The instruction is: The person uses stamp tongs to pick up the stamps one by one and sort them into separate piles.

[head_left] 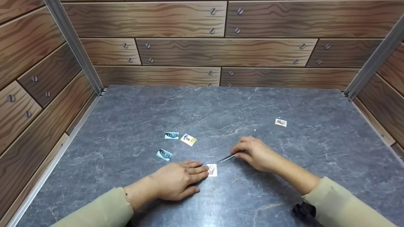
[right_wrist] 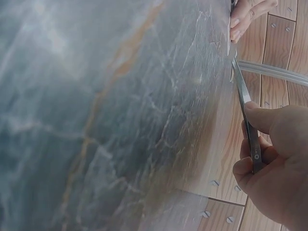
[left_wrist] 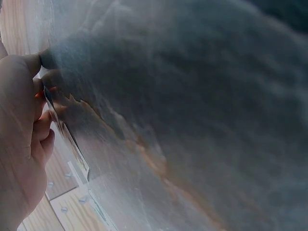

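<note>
On a grey marbled table, a person's left hand lies flat, fingers straight, its fingertips resting on the left edge of a small white card with a red figure. The right hand pinches tweezers between thumb and fingers, the tips just beside that card's upper right corner; whether those tips meet, I cannot tell. Beyond the left hand lie two blue cards with a yellow card beside the farther one, another card sits well apart toward the right, and plank-patterned walls rise around
</note>
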Available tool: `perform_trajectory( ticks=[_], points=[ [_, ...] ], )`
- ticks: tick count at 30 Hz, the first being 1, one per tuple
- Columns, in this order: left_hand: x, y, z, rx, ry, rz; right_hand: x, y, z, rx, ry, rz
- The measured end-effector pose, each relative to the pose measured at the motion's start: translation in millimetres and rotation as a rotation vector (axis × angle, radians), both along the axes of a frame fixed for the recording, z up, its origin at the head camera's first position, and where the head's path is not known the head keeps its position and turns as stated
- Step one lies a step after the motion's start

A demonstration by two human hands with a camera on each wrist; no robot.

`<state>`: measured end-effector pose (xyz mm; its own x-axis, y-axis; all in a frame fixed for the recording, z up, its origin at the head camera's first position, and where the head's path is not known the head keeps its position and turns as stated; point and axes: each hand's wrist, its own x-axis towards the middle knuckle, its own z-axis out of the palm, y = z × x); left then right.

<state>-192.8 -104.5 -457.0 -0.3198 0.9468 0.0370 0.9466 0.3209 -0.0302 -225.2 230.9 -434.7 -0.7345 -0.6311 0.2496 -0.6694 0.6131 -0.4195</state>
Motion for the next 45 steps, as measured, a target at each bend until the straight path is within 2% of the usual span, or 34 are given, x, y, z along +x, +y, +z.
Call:
perform_trajectory(
  ticks=[14,45],
  points=[
    [-1.1,-0.7,-2.5,0.015,0.025,-0.012,-1.1,-1.6,-3.0,-0.005,0.013,0.032],
    [0.1,-0.8,-0.2,-0.005,-0.004,-0.001,0.5,-0.9,-1.5,0.003,-0.099,0.028]
  ],
)
